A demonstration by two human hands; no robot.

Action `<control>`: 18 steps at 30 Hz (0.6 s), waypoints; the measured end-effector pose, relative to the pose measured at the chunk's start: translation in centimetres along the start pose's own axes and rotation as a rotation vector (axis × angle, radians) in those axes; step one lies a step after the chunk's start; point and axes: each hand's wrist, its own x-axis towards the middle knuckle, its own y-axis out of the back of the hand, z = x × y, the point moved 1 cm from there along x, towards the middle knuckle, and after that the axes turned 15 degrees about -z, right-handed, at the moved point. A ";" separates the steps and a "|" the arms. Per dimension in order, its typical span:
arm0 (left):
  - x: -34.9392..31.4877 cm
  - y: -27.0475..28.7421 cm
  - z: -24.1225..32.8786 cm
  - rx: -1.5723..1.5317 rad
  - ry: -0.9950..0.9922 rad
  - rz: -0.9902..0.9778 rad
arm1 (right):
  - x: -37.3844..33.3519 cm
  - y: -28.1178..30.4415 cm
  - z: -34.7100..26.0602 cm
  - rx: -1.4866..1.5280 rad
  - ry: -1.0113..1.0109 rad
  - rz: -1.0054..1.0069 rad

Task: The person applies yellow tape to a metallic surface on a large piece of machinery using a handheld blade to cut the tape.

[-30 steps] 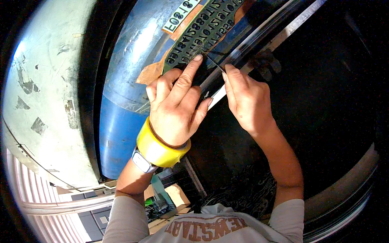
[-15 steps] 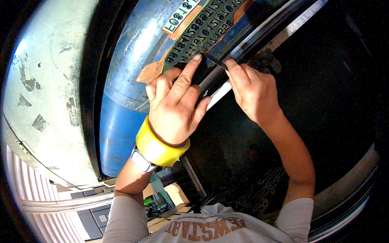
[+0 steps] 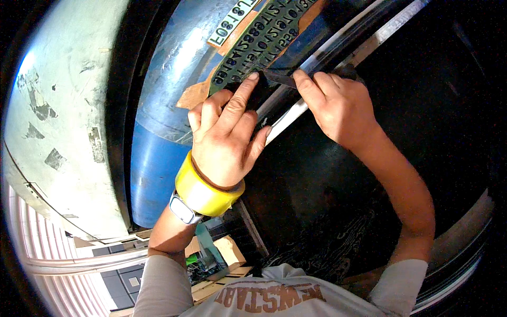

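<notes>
A dark green printing plate [image 3: 248,50] with raised, mirrored characters lies on a blue cylinder [image 3: 158,169], over a torn brown backing. My left hand [image 3: 224,137] rests over its lower end, index finger stretched out and its tip pressing near the plate's edge. The thumb is spread apart. Right of that fingertip, my right hand [image 3: 343,108] pinches a thin dark blade-like strip [image 3: 281,79], which reaches toward the plate's edge; its exact kind is unclear. A yellow roll of tape [image 3: 208,187] sits around my left wrist, above a white watch [image 3: 185,210].
A second plate [image 3: 232,24] with a pale face lies beside the green one. Left of the blue cylinder stands a large pale, scuffed cylinder [image 3: 68,116]. A metal bar [image 3: 290,121] runs diagonally below my hands. Cardboard [image 3: 229,251] and other items show at lower left.
My right hand has moved slightly right and its elbow has swung outward, so more of the dark strip shows. My left hand has shifted a little left, still pressing on the plate.
</notes>
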 end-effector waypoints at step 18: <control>0.3 0.5 0.4 0.014 0.045 -0.036 | 0.6 0.9 1.4 -0.069 0.062 -0.068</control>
